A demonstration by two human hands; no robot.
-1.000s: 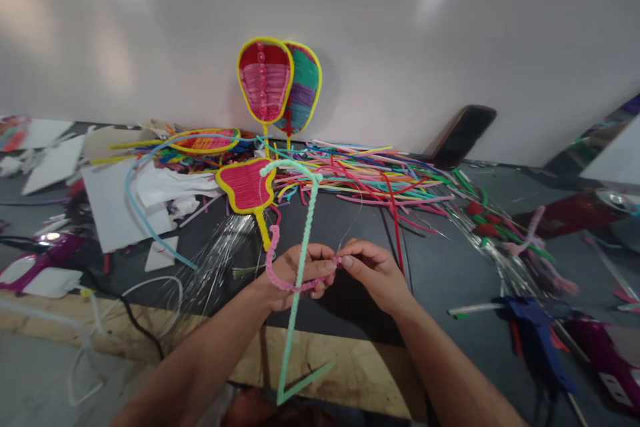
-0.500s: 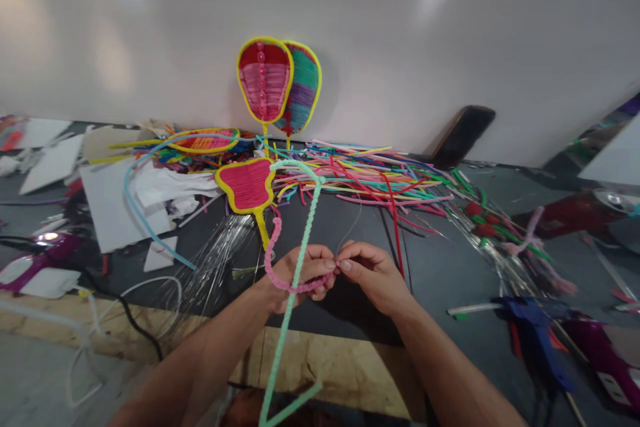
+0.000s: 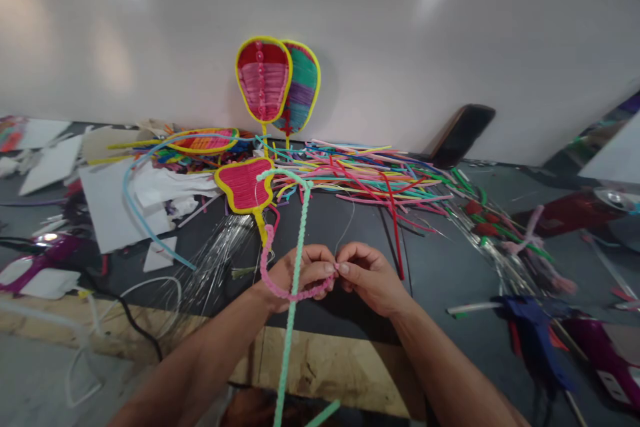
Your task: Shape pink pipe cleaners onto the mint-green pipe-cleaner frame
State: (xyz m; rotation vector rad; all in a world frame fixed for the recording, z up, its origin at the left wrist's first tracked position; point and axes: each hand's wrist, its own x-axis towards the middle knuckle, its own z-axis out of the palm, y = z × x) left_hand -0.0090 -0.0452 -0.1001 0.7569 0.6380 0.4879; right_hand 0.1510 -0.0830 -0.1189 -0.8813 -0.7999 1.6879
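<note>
My left hand (image 3: 313,273) pinches a pink twisted pipe cleaner (image 3: 269,273) near its end; the rest curves back over the wrist. My right hand (image 3: 370,277) has thumb and forefinger closed on the same pink end, and the fingertips of both hands meet there. A thin bare wire (image 3: 353,217) rises from between them. A mint-green twisted pipe cleaner (image 3: 300,240) hangs in front of my left hand, bent at the top and running down past the bottom of the view. What holds it up cannot be made out.
Behind lies a heap of coloured pipe cleaners (image 3: 350,177). Yellow-rimmed fan shapes (image 3: 264,83) lean on the wall, beside a pink one (image 3: 245,190). Stripped wires (image 3: 215,253) lie left. At right are a phone (image 3: 464,135), a red can (image 3: 570,217) and a blue glue gun (image 3: 533,333).
The mint-green pipe cleaner has swung, its bent top shifting left. The pink curve has moved slightly left and down. Both hands stay together with barely any movement.
</note>
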